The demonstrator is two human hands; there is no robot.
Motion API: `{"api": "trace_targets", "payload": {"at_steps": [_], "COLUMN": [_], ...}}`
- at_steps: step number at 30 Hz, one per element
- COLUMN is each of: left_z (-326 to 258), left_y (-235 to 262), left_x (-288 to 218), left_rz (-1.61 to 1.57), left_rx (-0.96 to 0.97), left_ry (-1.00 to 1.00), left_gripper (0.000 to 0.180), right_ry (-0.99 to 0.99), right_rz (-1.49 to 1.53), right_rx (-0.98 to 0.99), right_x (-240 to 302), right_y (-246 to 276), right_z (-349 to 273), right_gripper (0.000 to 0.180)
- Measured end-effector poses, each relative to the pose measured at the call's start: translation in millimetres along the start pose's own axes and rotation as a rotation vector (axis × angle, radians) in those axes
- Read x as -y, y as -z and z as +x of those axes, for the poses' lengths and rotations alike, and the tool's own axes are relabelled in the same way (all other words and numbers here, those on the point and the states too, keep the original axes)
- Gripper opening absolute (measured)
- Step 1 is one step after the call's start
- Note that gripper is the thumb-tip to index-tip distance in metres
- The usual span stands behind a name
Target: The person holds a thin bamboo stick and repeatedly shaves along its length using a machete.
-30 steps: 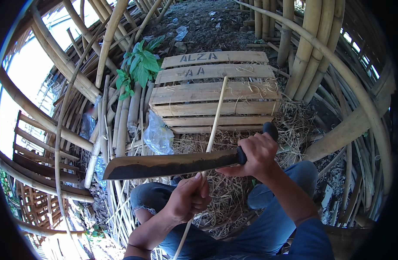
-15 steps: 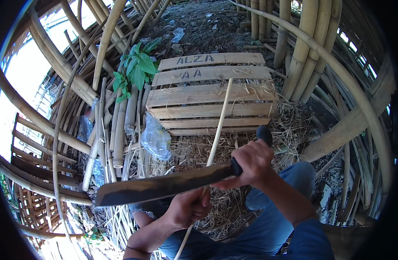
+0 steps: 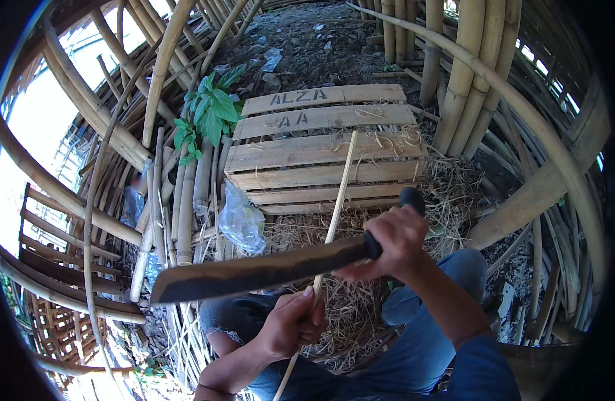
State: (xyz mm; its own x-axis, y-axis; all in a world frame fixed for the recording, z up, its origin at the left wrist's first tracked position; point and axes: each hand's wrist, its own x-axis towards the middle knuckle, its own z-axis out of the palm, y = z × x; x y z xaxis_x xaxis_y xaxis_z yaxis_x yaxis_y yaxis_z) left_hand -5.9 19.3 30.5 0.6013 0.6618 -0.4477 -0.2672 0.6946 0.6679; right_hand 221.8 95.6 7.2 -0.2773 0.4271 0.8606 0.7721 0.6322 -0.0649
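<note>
My left hand grips the thin pale bamboo strip below the long dark machete blade my right hand clenches; shaving looks barely begun, most of its length left.

Scene is lit by strong daylight. The sky patch at left, behind the curved yellow bamboo poles, is blown out to white. Hard sun is thrown on the pale slatted wooden pallet; the lap area below is kept in shade. Mild glare is seen on the crumpled clear plastic bag. Heavy fisheye bending and a black vignette are noted at the rim. Centre is rendered sharp; edges are softened.
</note>
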Motion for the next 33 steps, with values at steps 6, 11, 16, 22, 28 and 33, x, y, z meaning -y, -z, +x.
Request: {"api": "trace_targets", "payload": {"at_steps": [6,11,16,22,28,33], "left_z": [0,-1,-5,-4,-8,-5], "left_y": [0,0,-11,-7,-9,-5], "left_x": [2,3,3,3,4,3], "left_rz": [0.031,0.008,0.042,0.033,0.048,0.068], "left_rx": [-0.015,0.0,-0.037,-0.044,0.002,-0.021], "left_ry": [0.06,0.046,0.044,0.06,0.067,0.087], "left_gripper": [0.045,0.045,0.045,0.045,0.046,0.047], "right_ry": [-0.213,0.004,-0.141,-0.04,-0.117,-0.01], "right_rz": [-0.009,-0.018,-0.177,-0.066,-0.23,-0.129], "right_rx": [-0.137,-0.043,-0.146,-0.16,-0.303,-0.313], "right_x": [-30,-8,-48,-26,-71,-49], "right_y": [-8,7,-5,6,-4,2], "right_z": [-3,2,-6,3,1,8], "right_gripper": [0.053,0.059,0.058,0.056,0.059,0.057]}}
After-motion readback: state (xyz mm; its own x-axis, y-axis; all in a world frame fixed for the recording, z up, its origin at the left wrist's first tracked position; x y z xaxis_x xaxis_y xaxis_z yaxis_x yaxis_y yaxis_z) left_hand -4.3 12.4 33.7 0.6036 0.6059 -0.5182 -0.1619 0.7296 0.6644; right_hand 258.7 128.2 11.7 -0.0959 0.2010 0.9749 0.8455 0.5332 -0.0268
